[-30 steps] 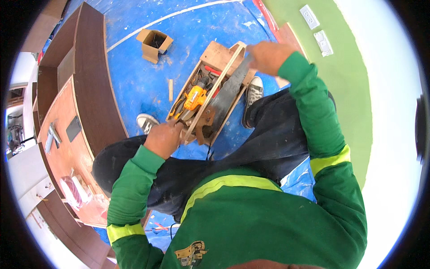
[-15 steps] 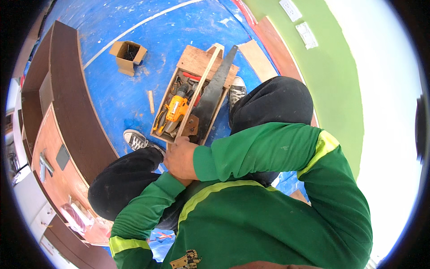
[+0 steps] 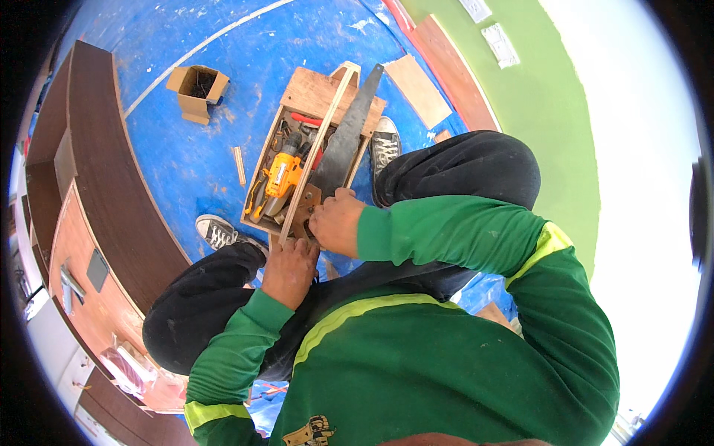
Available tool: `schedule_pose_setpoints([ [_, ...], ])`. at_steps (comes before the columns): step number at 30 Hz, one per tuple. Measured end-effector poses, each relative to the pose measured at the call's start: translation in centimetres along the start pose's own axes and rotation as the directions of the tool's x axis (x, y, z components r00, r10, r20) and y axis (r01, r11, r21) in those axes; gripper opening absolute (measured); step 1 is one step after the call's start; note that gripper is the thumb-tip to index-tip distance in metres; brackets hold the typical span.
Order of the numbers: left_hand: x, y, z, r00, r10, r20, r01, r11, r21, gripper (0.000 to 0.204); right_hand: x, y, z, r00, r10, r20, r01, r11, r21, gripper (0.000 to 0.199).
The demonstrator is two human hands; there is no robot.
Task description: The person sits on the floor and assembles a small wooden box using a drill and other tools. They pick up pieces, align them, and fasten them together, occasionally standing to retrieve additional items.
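An open wooden toolbox (image 3: 256,175) sits on the floor between my feet, a wooden bar (image 3: 318,152) running along its top. Lengthwise across its right side lies a handsaw (image 3: 344,149), blade pointing away from me and brown wooden handle (image 3: 303,212) at the near end. My right hand (image 3: 336,223) is closed around the right edge of that handle, fingertips partly hidden. At the box's near end, my left hand (image 3: 290,269) grips the wood with bent fingers just below the bar. A yellow power drill (image 3: 283,177), yellow-handled pliers (image 3: 256,199) and a red-handled tool (image 3: 305,119) lie inside.
Blue sheeting (image 3: 245,59) covers the floor. An open cardboard box (image 3: 197,91) of dark small pieces stands at far left, a wood strip (image 3: 239,165) nearer. A brown cabinet (image 3: 111,149) lines the left; a plywood piece (image 3: 418,91) lies by the green wall (image 3: 543,111).
My hands, close together before, have parted. The right has moved forward and right onto the saw handle; the left now shows at the toolbox's near end. The view has shifted slightly.
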State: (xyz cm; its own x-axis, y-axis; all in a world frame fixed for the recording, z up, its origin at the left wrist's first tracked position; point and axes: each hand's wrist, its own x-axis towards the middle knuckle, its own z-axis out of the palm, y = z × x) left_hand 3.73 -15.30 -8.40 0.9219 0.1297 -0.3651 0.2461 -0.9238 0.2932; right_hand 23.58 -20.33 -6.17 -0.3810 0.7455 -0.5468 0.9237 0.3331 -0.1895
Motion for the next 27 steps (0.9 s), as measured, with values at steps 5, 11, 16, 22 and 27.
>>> schedule_pose_setpoints([
  [5,0.6,-0.4,0.5,0.994,0.003,0.107,-0.003,1.0,0.003,0.058,-0.5,0.1,0.5,1.0,0.029,0.0,-0.029,1.0,0.0,0.035],
  [11,1.3,-0.9,0.2,0.995,0.007,0.096,-0.007,1.0,0.004,0.047,-0.6,0.4,-0.5,0.998,0.052,-0.029,-0.051,0.999,0.012,0.037],
  [16,1.4,-1.3,0.5,0.99,0.012,0.144,-0.012,1.0,-0.002,0.048,-1.6,0.4,-1.6,0.999,0.039,-0.004,-0.039,0.999,-0.003,0.041],
  [22,1.6,-0.8,-0.3,0.983,-0.022,0.182,0.028,0.999,-0.031,0.048,-1.9,1.0,-2.0,0.999,0.027,0.031,-0.027,0.999,0.016,0.043],
  [27,1.3,-0.8,0.0,0.989,-0.02,0.149,0.029,0.998,-0.057,0.054,-1.7,0.9,-2.2,0.999,0.032,0.031,-0.033,0.999,0.033,0.043],
])
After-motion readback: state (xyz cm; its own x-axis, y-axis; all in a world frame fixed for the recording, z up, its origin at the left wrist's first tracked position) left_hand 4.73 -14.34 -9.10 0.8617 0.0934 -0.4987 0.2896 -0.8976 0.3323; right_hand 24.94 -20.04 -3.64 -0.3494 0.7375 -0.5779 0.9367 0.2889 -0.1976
